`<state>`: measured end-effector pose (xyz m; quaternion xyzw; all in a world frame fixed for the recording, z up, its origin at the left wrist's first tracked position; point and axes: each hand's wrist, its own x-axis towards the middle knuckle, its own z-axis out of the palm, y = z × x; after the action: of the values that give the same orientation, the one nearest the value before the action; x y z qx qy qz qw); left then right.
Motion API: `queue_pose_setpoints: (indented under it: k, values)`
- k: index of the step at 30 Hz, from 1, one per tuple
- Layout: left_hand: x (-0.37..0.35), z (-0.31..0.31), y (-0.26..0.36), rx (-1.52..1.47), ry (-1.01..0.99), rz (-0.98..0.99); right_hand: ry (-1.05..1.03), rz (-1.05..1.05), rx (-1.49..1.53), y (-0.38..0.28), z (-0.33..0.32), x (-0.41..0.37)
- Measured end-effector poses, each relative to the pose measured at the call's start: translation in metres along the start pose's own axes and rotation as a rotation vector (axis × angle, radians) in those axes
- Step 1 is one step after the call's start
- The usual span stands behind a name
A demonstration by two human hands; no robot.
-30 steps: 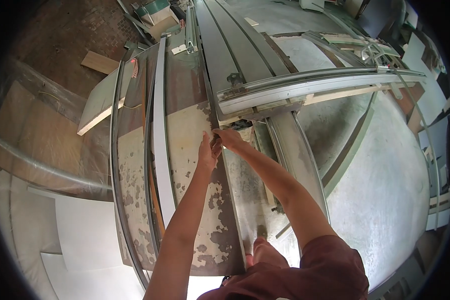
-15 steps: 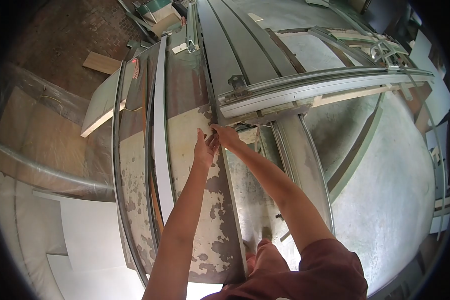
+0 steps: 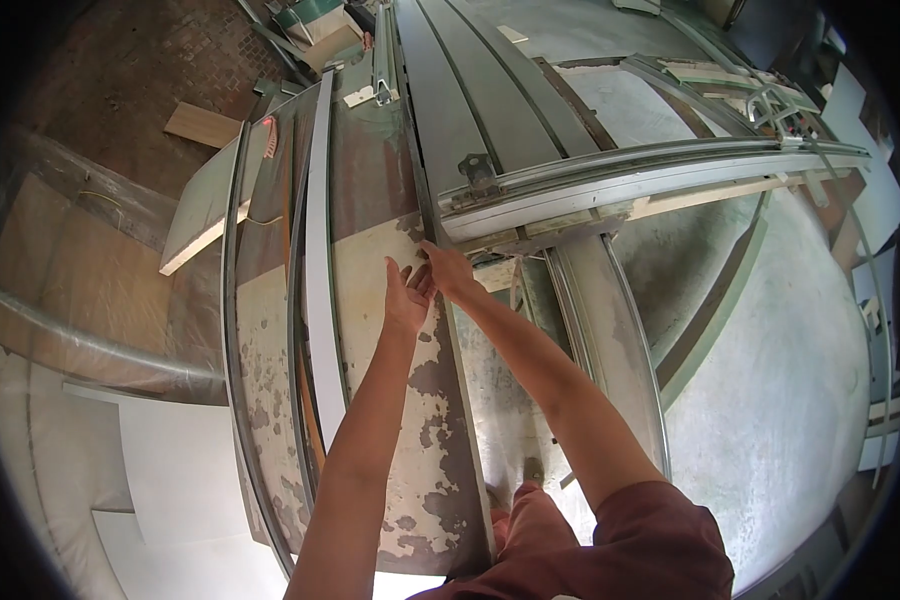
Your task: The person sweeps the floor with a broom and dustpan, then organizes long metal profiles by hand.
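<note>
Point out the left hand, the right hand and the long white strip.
Left hand (image 3: 406,303): head view, middle of the hand.
Right hand (image 3: 453,271): head view, back of the hand.
White strip (image 3: 318,220): head view, upper half.

Beyond the far left corner of the table (image 3: 365,270), brick paving (image 3: 205,80) looks dim and brown, a plank (image 3: 203,125) lying on it. Off the left edge, clear sheeting (image 3: 90,230) spreads in wrinkles beside a curved pipe (image 3: 100,337); white sheets (image 3: 185,470) lie nearer. Off the right edge, pale floor (image 3: 770,330) shines under cool light, with panels (image 3: 848,120) crowded past it.
</note>
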<state>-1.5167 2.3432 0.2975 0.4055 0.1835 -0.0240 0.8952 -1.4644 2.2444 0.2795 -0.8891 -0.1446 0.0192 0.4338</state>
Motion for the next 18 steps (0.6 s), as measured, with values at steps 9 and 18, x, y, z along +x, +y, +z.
queue_pose_setpoints:
  k: [9, 18]
  values:
    - [0.012, -0.010, 0.002, -0.006, 0.015, -0.002, 0.023, -0.027, -0.089, -0.006, -0.001, 0.004]
    - [0.002, 0.012, 0.031, 0.064, -0.035, 0.016, 0.196, -0.081, 0.122, -0.053, -0.032, 0.008]
